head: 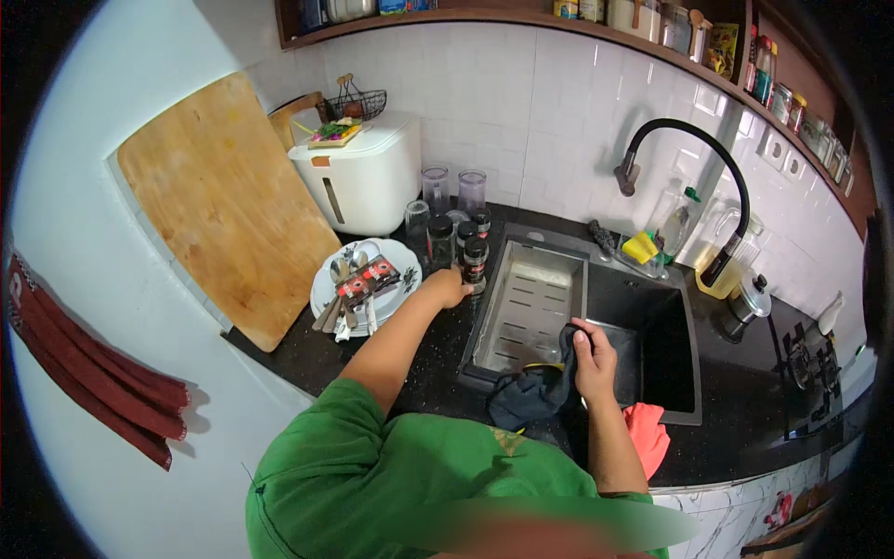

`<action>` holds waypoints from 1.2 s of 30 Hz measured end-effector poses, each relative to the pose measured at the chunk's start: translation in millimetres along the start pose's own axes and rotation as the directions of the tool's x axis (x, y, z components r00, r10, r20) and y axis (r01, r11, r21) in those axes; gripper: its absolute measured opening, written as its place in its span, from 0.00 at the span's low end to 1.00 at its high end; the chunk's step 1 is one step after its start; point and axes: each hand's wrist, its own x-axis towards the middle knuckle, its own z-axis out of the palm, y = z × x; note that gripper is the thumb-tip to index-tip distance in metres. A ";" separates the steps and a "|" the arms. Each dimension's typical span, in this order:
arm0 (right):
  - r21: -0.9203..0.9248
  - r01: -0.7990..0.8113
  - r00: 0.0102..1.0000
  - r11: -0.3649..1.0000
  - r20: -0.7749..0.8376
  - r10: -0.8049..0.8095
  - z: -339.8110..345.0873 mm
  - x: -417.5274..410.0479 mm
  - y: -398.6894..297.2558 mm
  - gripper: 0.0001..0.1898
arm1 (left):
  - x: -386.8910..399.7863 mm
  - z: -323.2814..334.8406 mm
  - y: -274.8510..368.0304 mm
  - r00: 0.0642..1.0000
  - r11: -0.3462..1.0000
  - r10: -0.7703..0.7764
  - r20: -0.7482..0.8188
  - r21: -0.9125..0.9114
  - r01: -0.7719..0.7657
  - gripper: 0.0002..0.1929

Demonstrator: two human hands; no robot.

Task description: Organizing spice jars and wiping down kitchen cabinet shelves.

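Note:
My left hand (451, 286) reaches to the counter beside the sink, its fingers at the base of a black-capped glass spice jar (475, 258). Whether the fingers grip that jar is unclear. Behind it stand more black-capped jars (441, 237) and several upturned drinking glasses (436, 187). In my right hand (595, 360) is a bunched dark cloth (534, 395) with a yellow edge, hanging over the front of the sink. Left of my left hand, a stack of white plates (405, 286) bears spoons, forks and red-and-black packets (367, 279).
The black sink (670, 349) holds a slotted metal drainer tray (534, 307) on its left. A black gooseneck faucet (726, 161) arches above. A yellow sponge (639, 247) and bottles line the back. A wooden board (223, 202) leans left, near a white container (370, 182). A coral cloth (646, 437) lies at the front edge.

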 end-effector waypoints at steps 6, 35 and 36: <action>0.060 -0.023 0.998 0.998 -0.058 0.026 -2.5 4.6 8.6 0.11 | -51.5 -107.6 77.7 0.937 0.928 0.116 0.329 0.302 -0.220 0.34; -0.286 0.013 0.967 0.958 -0.241 -0.085 6.0 7.0 50.1 0.09 | 245.5 -375.7 261.3 0.783 0.954 0.285 -0.553 0.086 -0.287 0.44; -0.295 0.028 0.967 0.955 -0.235 -0.101 5.5 7.4 51.1 0.09 | 259.1 -378.8 259.0 0.762 0.958 0.279 -0.584 0.112 -0.266 0.44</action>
